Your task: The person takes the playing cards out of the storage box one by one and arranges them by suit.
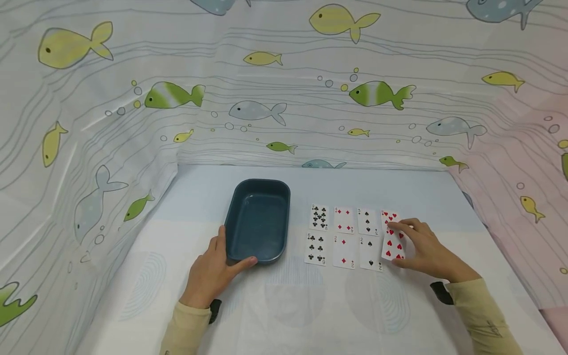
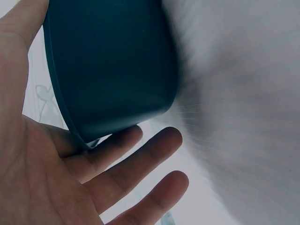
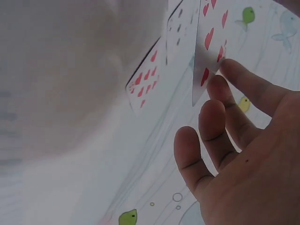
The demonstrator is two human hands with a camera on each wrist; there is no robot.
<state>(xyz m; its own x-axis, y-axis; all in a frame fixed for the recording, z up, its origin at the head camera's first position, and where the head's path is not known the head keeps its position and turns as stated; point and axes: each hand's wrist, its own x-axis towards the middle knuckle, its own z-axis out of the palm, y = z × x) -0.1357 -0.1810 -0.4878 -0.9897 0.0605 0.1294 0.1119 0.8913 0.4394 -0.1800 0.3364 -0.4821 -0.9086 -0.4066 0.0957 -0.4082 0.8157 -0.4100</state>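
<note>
My left hand (image 1: 208, 276) grips the near left corner of a dark blue rectangular dish (image 1: 258, 219), thumb along the front and fingers at the left side. The left wrist view shows the dish's outer wall (image 2: 112, 65) with several fingers (image 2: 140, 164) spread beneath its edge. At the right end of two rows of playing cards, my right hand (image 1: 426, 251) pinches a red hearts card (image 1: 391, 246) between thumb and fingertip. That hearts card (image 3: 209, 42) stands tilted off the table in the right wrist view. Its upper end overlaps another hearts card (image 1: 388, 216).
Left of the pinched card lie a two of spades (image 1: 370, 252), a two of diamonds (image 1: 344, 250) and a clubs card (image 1: 315, 248). Behind them are a spades card (image 1: 368, 221), a diamonds card (image 1: 343, 220) and another clubs card (image 1: 318, 217). A fish-print curtain (image 1: 301, 84) surrounds the table (image 1: 293, 320).
</note>
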